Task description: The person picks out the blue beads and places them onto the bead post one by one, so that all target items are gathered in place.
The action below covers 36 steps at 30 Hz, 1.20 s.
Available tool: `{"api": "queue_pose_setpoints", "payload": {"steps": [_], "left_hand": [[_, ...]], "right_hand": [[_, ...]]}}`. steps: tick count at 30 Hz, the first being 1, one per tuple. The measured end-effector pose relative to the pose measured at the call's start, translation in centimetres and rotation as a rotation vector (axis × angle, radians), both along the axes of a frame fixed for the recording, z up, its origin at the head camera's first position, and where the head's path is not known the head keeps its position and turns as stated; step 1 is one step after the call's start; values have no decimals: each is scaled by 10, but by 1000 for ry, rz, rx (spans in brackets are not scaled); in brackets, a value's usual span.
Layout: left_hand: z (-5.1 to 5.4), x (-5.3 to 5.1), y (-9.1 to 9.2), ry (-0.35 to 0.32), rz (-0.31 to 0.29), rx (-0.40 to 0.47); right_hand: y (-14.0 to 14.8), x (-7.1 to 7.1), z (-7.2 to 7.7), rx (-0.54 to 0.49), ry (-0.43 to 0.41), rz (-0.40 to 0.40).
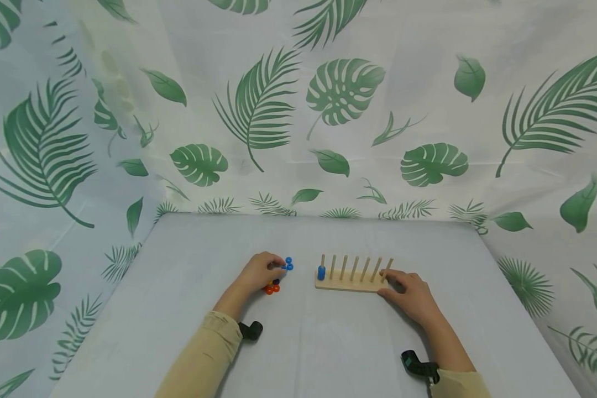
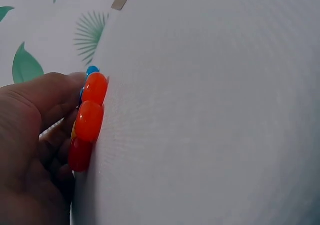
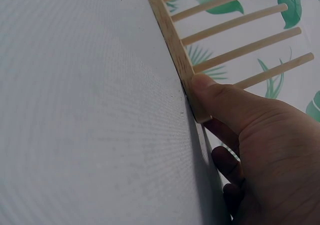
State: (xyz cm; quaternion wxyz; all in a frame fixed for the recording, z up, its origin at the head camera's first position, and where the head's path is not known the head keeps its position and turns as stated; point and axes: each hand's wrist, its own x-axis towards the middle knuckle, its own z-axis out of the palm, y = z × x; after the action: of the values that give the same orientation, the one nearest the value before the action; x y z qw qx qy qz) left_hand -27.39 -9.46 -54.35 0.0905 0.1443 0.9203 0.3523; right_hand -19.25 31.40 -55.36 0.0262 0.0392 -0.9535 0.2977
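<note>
My left hand (image 1: 258,272) is at a small group of beads, its thumb and forefinger pinching a blue bead (image 1: 284,268). Two other blue beads (image 1: 289,263) lie just beyond the fingertips. Orange beads (image 1: 273,289) sit close under the hand, and in the left wrist view a red bead (image 2: 80,155) shows below orange ones (image 2: 90,121). With thumb and fingers my right hand (image 1: 412,294) grips the right end of a wooden peg rack (image 1: 350,284). Blue beads (image 1: 321,273) are stacked on the rack's leftmost peg; the other pegs are bare.
The rack stands on a white-covered table (image 1: 308,342), right of the loose beads. Leaf-printed curtains (image 1: 278,121) rise behind the table and at its sides. Each wrist wears a black camera, such as the left one (image 1: 251,330).
</note>
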Motion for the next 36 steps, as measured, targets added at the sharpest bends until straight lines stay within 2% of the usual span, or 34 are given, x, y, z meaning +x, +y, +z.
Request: {"api": "queue_pose_setpoints", "payload": {"steps": [14,23,36], "left_hand": [[-7,0,5,51,23,-49],[-7,-1,4,36,33,-28],[0,3,-1,-5,40,25]], "right_hand": [[-3,1,3,4,-25,-26],[-2,1,4,-3,-9,-7],[-2,1,4,-5,-10,-2]]}}
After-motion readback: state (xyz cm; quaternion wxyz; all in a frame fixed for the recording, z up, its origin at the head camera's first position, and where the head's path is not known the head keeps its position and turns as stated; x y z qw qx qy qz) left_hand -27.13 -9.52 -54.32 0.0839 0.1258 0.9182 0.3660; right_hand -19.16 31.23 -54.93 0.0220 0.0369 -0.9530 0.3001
